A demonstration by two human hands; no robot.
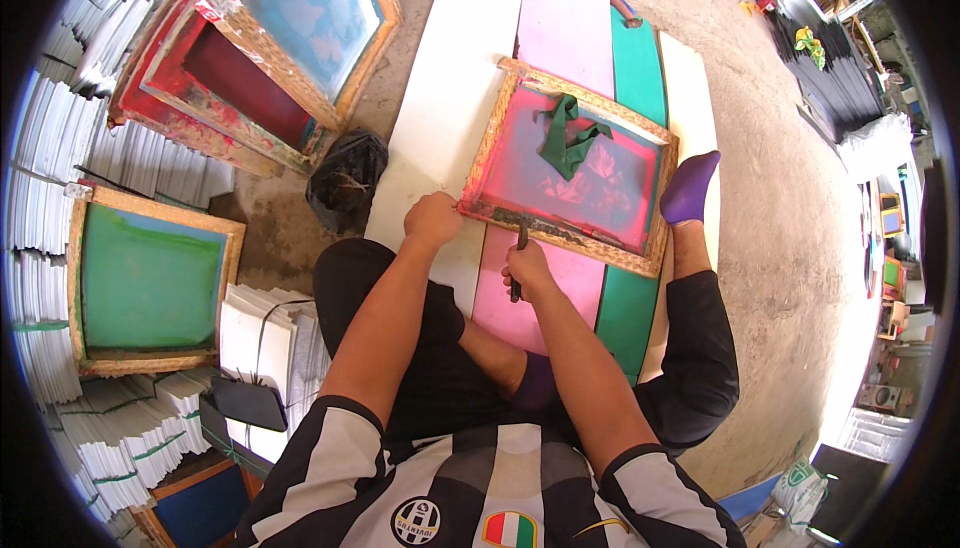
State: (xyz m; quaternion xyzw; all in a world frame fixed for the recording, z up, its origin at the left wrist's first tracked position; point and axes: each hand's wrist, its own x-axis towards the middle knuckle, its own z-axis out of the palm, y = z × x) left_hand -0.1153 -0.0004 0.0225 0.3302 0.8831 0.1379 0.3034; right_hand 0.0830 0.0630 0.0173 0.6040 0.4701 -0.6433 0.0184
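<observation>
A wooden-framed printing screen [590,238] with pink-stained mesh lies tilted on coloured boards in front of me. Its near left corner meets my left hand [432,220], whose fingers are closed there; what they pinch is too small to make out. My right hand [528,268] is wrapped round a dark-handled tool [521,236] at the screen's near edge. The tool's upper end reaches the wood, and its exact kind is unclear. On the mesh rests a crumpled dark green cloth strip [568,138]. My purple-socked foot [690,188] is against the frame's right side.
Long white [440,98], pink [565,23] and green boards [640,68] lie beneath the screen. More framed screens [300,28] lean at the far left, with a black plastic bag [347,178] near them. A green screen [150,278] stands against stacked white sheets [50,158].
</observation>
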